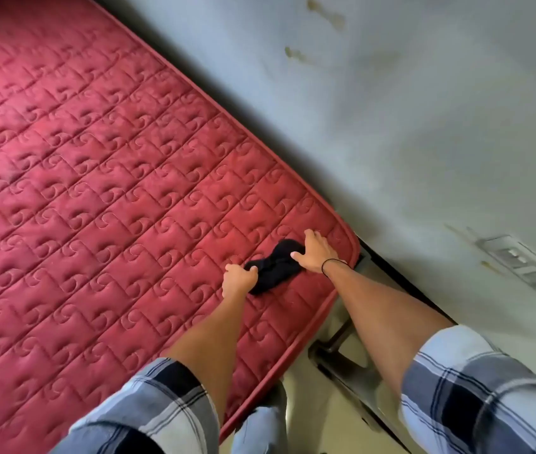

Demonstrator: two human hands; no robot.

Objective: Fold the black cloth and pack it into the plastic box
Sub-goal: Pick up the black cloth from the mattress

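Observation:
A small black cloth [274, 266] lies bunched on the red quilted mattress [96, 191], near its right corner. My left hand [238, 280] is closed on the cloth's near left end. My right hand [314, 252] rests on the far right end, fingers spread over it with the thumb against the fabric. A thin black band circles my right wrist. No plastic box is in view.
A grey wall [391, 109] runs along the mattress's right edge, with a switch plate [528, 268] on it. A metal bed frame [342, 358] and pale floor show below the corner. Plaid sleeves cover both upper forearms.

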